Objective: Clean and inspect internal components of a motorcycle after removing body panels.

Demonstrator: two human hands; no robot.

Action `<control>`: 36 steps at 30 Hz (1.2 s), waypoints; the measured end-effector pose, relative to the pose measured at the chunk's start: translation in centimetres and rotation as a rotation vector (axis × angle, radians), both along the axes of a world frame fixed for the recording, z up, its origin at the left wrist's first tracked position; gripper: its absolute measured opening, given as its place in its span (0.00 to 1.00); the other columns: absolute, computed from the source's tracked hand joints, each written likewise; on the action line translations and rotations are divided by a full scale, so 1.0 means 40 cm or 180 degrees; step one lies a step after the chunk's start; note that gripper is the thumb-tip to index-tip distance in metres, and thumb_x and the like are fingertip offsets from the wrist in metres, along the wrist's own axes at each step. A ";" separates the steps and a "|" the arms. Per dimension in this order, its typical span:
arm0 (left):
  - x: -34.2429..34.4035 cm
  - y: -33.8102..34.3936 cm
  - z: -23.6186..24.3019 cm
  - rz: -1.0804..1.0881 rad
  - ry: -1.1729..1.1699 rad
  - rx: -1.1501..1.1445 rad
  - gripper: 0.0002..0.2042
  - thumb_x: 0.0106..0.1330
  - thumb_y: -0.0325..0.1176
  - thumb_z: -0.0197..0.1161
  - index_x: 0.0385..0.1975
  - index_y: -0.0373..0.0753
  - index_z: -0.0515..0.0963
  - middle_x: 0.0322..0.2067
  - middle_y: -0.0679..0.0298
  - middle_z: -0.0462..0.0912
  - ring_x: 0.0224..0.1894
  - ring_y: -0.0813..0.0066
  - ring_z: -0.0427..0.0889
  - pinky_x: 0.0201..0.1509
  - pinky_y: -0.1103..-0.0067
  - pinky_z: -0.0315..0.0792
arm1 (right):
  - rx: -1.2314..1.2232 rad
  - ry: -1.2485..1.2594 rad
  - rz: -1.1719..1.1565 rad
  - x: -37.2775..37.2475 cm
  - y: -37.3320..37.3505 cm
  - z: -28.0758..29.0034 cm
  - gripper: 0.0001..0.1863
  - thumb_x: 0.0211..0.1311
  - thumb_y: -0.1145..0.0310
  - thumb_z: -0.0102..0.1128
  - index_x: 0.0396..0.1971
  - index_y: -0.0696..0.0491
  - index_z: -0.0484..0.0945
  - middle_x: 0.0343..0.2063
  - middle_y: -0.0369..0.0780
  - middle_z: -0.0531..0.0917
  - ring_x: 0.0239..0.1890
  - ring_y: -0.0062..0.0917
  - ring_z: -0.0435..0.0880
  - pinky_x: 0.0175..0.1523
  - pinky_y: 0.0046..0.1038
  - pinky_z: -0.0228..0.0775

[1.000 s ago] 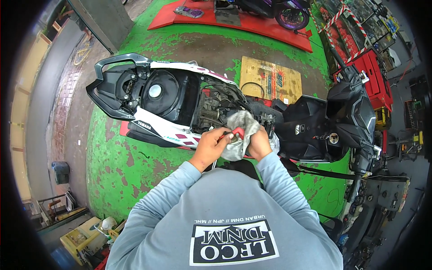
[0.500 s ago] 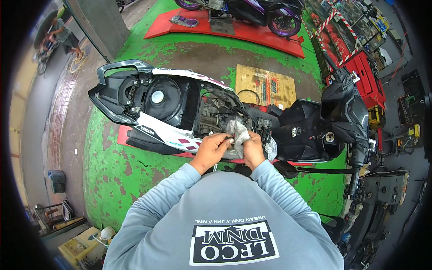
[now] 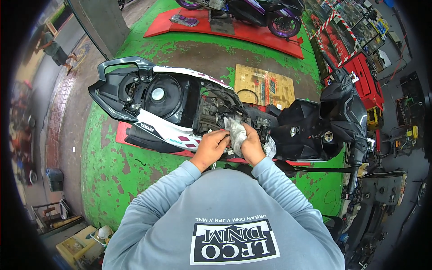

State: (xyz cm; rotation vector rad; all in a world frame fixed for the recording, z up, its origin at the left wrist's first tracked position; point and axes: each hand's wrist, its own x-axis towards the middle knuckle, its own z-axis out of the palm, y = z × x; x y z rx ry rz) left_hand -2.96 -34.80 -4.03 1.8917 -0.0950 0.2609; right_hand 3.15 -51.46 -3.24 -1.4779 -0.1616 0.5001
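My right hand (image 3: pixel 253 145) is closed round a crumpled, grey-white rag (image 3: pixel 237 134). Facing it, my left hand (image 3: pixel 211 147) is closed in a pinch at the rag's left side; a small dark thing shows at its fingertips, too small to name. Both hands are over the near side of a white and black scooter (image 3: pixel 171 134), by its opened middle, where dark engine parts (image 3: pixel 215 110) lie bare. To the left of that opening is the black storage bucket (image 3: pixel 162 96). Another piece of pale cloth or plastic (image 3: pixel 270 148) lies beside my right wrist.
Beyond the scooter, flattened cardboard (image 3: pixel 264 85) lies on the green floor with a black belt loop (image 3: pixel 248 92) on it. A second motorcycle stands on a red platform (image 3: pixel 162 23). Handlebars (image 3: pixel 355 153) and a red tool cabinet (image 3: pixel 366 76) are at right. A person (image 3: pixel 55 49) is outside, far left.
My right hand has turned and bunched the rag more, shifting slightly left with it. My left hand stays close by, still pinching. The person outside has moved along.
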 end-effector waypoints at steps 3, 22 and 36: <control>0.000 -0.001 -0.008 0.0060 -0.0241 0.0172 0.10 0.68 0.25 0.63 0.46 0.27 0.82 0.37 0.47 0.86 0.38 0.55 0.87 0.43 0.71 0.79 | -0.0069 0.0047 -0.0169 0.011 0.024 -0.014 0.10 0.65 0.82 0.54 0.43 0.63 0.81 0.36 0.40 0.86 0.37 0.22 0.83 0.42 0.26 0.77; 0.023 -0.040 0.009 0.0034 0.0035 0.0134 0.09 0.69 0.27 0.65 0.44 0.29 0.83 0.31 0.52 0.87 0.31 0.66 0.86 0.38 0.73 0.77 | -0.0547 -0.0217 -0.0155 0.053 -0.023 -0.016 0.10 0.67 0.78 0.57 0.44 0.61 0.82 0.35 0.42 0.87 0.38 0.25 0.85 0.45 0.30 0.77; 0.027 -0.048 0.005 0.0271 0.0365 -0.0395 0.10 0.70 0.29 0.65 0.46 0.30 0.84 0.35 0.52 0.89 0.34 0.67 0.89 0.39 0.74 0.80 | -0.0047 -0.0201 -0.0181 0.023 -0.037 -0.011 0.11 0.67 0.81 0.52 0.44 0.59 0.82 0.35 0.38 0.86 0.37 0.21 0.83 0.42 0.27 0.77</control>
